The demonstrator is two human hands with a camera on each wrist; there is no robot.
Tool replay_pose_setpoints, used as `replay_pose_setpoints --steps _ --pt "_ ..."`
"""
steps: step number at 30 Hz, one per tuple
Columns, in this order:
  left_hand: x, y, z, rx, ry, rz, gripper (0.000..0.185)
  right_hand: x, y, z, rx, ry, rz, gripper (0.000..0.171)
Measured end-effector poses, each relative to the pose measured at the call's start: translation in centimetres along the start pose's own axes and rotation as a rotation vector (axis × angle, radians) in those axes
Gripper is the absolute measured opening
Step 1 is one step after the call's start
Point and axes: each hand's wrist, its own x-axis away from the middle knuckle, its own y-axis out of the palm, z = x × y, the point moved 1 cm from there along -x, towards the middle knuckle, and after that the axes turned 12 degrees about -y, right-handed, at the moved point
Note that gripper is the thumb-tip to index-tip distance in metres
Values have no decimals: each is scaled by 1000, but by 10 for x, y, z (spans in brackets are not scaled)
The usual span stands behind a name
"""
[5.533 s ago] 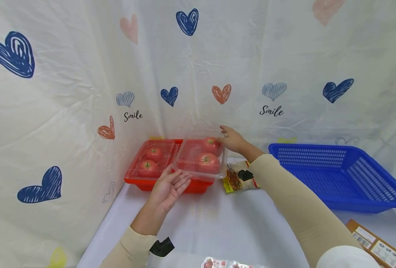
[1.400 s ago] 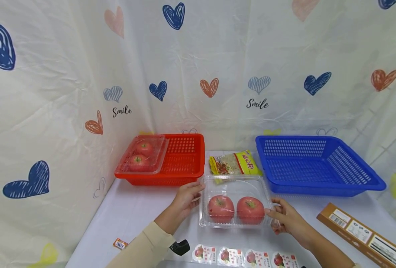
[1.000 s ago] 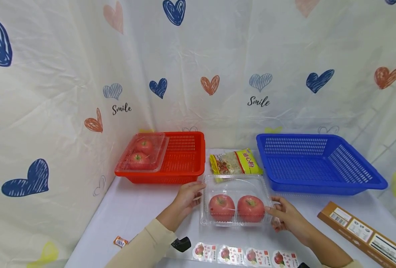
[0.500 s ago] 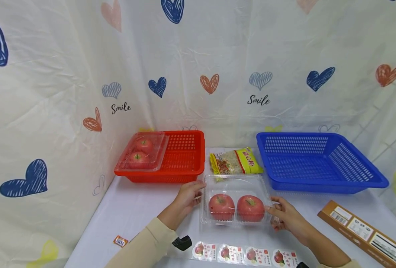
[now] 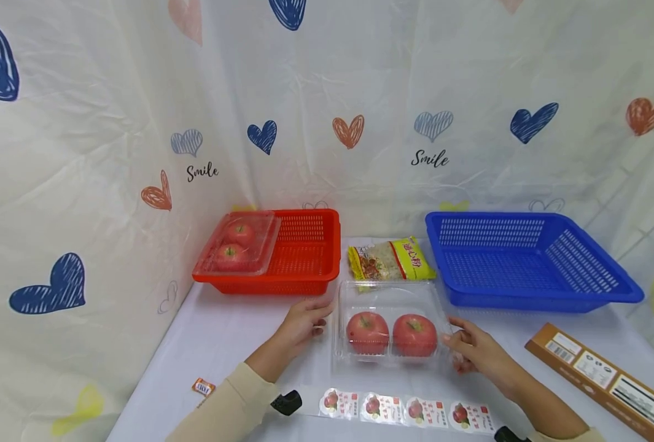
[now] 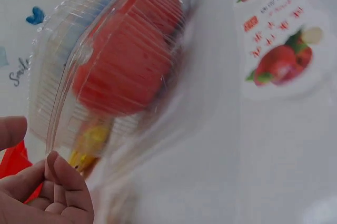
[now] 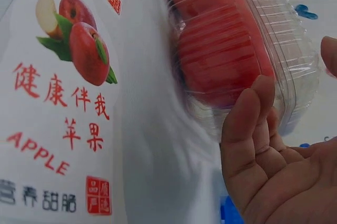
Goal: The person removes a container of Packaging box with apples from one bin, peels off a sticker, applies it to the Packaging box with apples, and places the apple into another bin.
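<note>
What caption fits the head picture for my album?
Two hands flank a clear plastic box of two red apples.

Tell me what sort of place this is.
Probably a makeshift fruit packing and labelling table. A heart-print cloth backdrop hangs behind a red basket and a blue basket, and a strip of apple stickers lies before a clear clamshell of apples.
</note>
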Motion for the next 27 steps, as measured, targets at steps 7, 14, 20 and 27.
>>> replay_pose_setpoints --steps 7,14,20,27 --pt "35 -38 -18 -375 59 5 34 12 1 -15 441 -137 81 84" --pt "67 -45 -38 -713 213 -20 37 25 31 -41 780 -614 248 47" --pt "84 -33 -48 -938 273 20 43 25 73 -52 758 -1139 171 34" --pt "92 -21 -55 -1083 283 43 54 20 115 -49 649 -1254 -78 5"
